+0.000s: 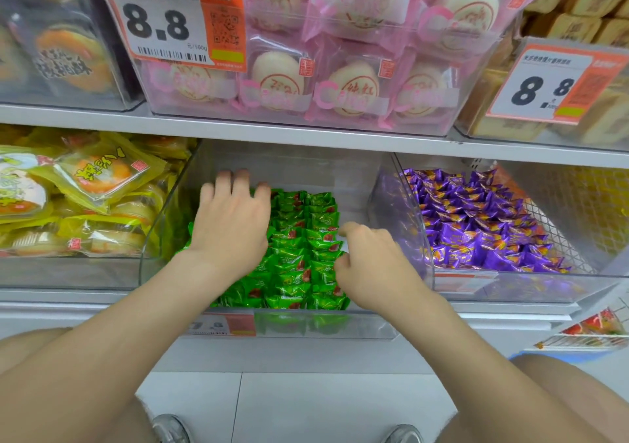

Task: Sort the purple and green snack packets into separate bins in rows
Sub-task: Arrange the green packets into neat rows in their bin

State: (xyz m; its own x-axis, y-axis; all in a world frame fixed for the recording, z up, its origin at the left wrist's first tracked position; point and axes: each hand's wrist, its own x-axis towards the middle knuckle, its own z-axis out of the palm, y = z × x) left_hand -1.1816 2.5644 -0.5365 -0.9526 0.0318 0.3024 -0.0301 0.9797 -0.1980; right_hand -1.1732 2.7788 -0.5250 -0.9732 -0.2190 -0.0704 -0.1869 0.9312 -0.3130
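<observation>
Left hand is lying flat on green foil packets rowed front-to-back in one clear plastic bin; right hand curled, hold indeterminable.

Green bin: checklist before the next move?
1. Rows: green packets lined up in green bin: ok.
2. No purple among them: ok where visible; under left hand cannot tell.
3. Sorting: purple packets in purple bin: ok.
4. Left hand flat on the green rows: ok.
5. Grip of right hand: cannot tell; fingers curled at the rows' right edge.
6. Bare floor right of the rows: ok.
</observation>
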